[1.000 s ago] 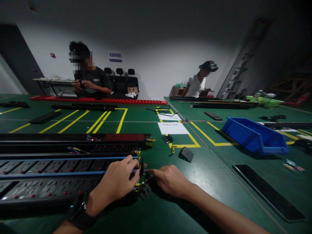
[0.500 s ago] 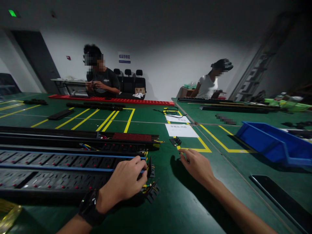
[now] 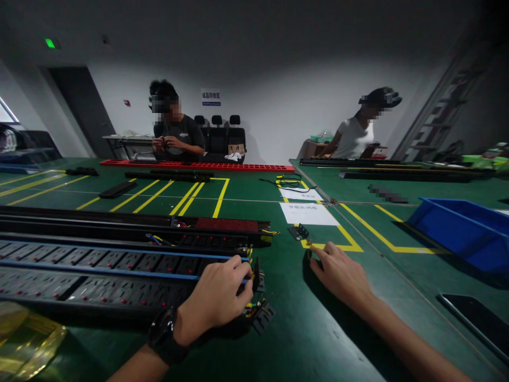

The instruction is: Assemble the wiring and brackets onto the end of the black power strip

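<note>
My left hand (image 3: 220, 294), with a black watch (image 3: 165, 331) on the wrist, lies over the right end of a long black power strip (image 3: 111, 261) edged with blue. Its fingers are curled around that end, beside an upright black end plate (image 3: 257, 273); the fingertips are partly hidden. A second black end piece (image 3: 262, 317) with wires lies just below that hand. Low over the table, my right hand (image 3: 342, 271) has its thumb and forefinger closed together at a tiny yellowish piece, too small to name. Just beyond its fingertips lies a small black bracket (image 3: 298, 232).
A blue bin (image 3: 465, 233) and a phone (image 3: 479, 318) lie to the right. Paper labels (image 3: 308, 214) and glasses (image 3: 289, 181) are ahead. Yellow film (image 3: 29, 339) is at lower left. Two people (image 3: 181, 138) work beyond a red rail (image 3: 199, 165).
The whole view has shifted, with most things now farther right. My right hand stays low near the black bracket, and my left hand keeps its place at the strip's end.
</note>
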Tool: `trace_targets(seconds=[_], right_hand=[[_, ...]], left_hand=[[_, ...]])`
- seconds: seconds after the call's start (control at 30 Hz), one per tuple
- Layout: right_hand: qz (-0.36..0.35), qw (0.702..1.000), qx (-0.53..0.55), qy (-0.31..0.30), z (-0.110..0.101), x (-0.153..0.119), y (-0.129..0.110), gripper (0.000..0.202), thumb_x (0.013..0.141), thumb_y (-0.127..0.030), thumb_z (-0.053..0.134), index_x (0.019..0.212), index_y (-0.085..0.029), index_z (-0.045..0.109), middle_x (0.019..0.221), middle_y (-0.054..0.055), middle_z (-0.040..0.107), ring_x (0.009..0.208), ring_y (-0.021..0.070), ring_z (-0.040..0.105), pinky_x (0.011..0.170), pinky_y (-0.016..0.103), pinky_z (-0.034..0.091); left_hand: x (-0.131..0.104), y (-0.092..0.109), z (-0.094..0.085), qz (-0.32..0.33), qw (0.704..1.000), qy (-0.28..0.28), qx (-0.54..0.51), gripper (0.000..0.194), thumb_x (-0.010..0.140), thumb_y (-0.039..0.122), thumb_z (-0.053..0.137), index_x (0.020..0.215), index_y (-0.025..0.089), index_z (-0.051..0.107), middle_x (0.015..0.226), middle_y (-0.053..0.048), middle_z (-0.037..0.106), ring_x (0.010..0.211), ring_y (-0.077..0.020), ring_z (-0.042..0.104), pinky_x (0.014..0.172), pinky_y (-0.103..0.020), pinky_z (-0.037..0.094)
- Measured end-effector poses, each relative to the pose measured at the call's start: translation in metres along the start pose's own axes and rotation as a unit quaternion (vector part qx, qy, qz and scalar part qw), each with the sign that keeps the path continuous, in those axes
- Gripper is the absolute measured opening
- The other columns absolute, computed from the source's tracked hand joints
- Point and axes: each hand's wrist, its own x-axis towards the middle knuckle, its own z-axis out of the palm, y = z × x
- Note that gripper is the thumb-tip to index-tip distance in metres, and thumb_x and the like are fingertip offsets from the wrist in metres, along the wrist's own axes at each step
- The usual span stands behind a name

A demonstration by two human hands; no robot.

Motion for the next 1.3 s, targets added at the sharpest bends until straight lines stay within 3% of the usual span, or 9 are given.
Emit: trace_targets(seconds=[0.13,0.47,0.63,0.77,0.93,1.17,1.3], right_hand=[[-0.004,1.0,0.008,-0.002,0.0,0.0,-0.001,0.031,0.104,-0.031,0.053,0.116,-0.022,0.08,0.107,0.014,0.066,0.1,0.029,0.067,0.065,0.032,0.046],[-0.05,0.998,0.039,0.011,-0.006,-0.001,-0.005,0.029,0.103,-0.02,0.052,0.112,-0.023,0.079,0.105,0.01,0.068,0.097,0.0241,0.066,0.077,0.031,0.049],[-0.035,0.997,0.064,0.038,-0.008,-0.002,-0.008,0.035,0.103,-0.02,0.05,0.127,-0.021,0.076,0.109,0.012,0.07,0.099,0.026,0.068,0.076,0.032,0.051],[-0.044,0.992,0.117,0.016,-0.004,-0.004,-0.011,0.036,0.101,-0.017,0.051,0.122,-0.023,0.079,0.106,0.01,0.071,0.098,0.0253,0.069,0.078,0.032,0.051],[-0.042,0.978,0.202,0.046,0.004,-0.006,-0.016,0.04,0.098,-0.013,0.048,0.124,-0.024,0.075,0.11,0.008,0.071,0.095,0.0227,0.07,0.084,0.033,0.051],[-0.067,0.984,0.167,-0.006,0.002,-0.011,-0.022,0.033,0.093,-0.013,0.053,0.114,-0.023,0.077,0.106,0.008,0.073,0.094,0.0231,0.071,0.075,0.03,0.047],[-0.08,0.973,0.215,-0.027,0.003,-0.011,-0.022,0.026,0.098,-0.021,0.053,0.11,-0.024,0.076,0.103,0.007,0.072,0.088,0.0227,0.071,0.074,0.031,0.046]], left_hand=[[0.0,0.0,0.0,0.004,1.0,0.007,-0.002,0.016,0.099,0.025,0.053,0.101,0.022,0.069,0.098,-0.005,0.07,0.082,-0.0222,0.069,0.073,-0.034,0.054],[0.003,-0.004,0.001,0.012,1.0,0.013,-0.018,0.023,0.099,0.026,0.048,0.106,0.02,0.07,0.101,-0.007,0.072,0.084,-0.0252,0.071,0.072,-0.037,0.051],[0.002,-0.003,-0.001,0.012,1.0,0.007,-0.013,0.025,0.1,0.026,0.047,0.107,0.021,0.07,0.101,-0.007,0.072,0.086,-0.0262,0.072,0.073,-0.038,0.051],[0.002,-0.003,-0.002,0.01,1.0,0.001,-0.014,0.025,0.1,0.026,0.047,0.108,0.021,0.07,0.102,-0.007,0.072,0.087,-0.0269,0.072,0.074,-0.039,0.052],[0.003,-0.003,-0.001,0.007,1.0,-0.002,-0.013,0.025,0.101,0.027,0.048,0.109,0.021,0.07,0.104,-0.008,0.072,0.09,-0.0272,0.072,0.076,-0.039,0.052],[0.003,0.0,-0.004,-0.01,1.0,-0.027,-0.002,0.025,0.101,0.027,0.047,0.11,0.021,0.069,0.107,-0.008,0.072,0.095,-0.0281,0.072,0.08,-0.04,0.053],[0.003,-0.001,-0.003,-0.011,1.0,-0.028,-0.001,0.025,0.102,0.028,0.046,0.111,0.021,0.069,0.107,-0.008,0.072,0.095,-0.0278,0.072,0.081,-0.04,0.054]])
